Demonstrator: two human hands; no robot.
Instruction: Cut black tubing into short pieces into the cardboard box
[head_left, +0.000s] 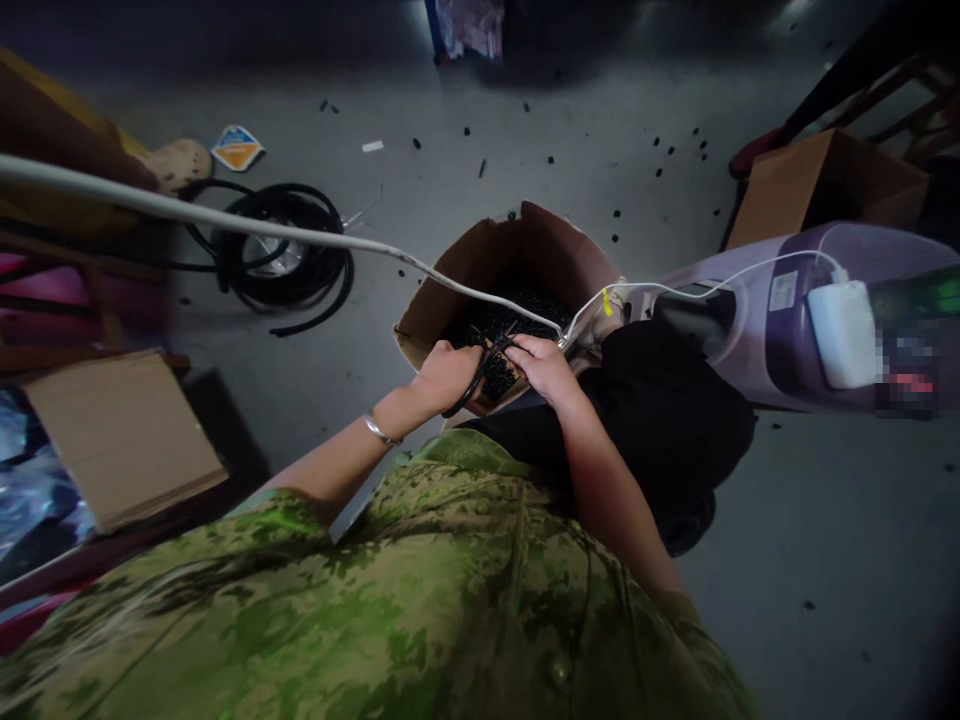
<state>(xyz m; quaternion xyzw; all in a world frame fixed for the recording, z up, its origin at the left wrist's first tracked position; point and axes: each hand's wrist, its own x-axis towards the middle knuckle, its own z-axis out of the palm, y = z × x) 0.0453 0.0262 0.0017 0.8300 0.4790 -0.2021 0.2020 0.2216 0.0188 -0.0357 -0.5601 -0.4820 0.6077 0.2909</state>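
My left hand [444, 372] is closed round the black handles of a pair of scissors [480, 372], held over an open cardboard box [559, 255]. The box holds a heap of small black cut pieces [510, 312]. My right hand [544, 365] is closed beside the scissor blades, pinching something small and dark that I cannot make out. A white cable [315, 235] runs from the far left across the box to my right hand. I wear a metal bracelet [379, 431] on the left wrist.
A coil of black tubing [289, 255] lies on the grey floor to the left. Small black pieces are scattered on the floor beyond the box. Flat cardboard [124, 435] lies at the left, another carton [825, 185] at the right. A pale purple object [787, 315] carries a white charger [844, 330].
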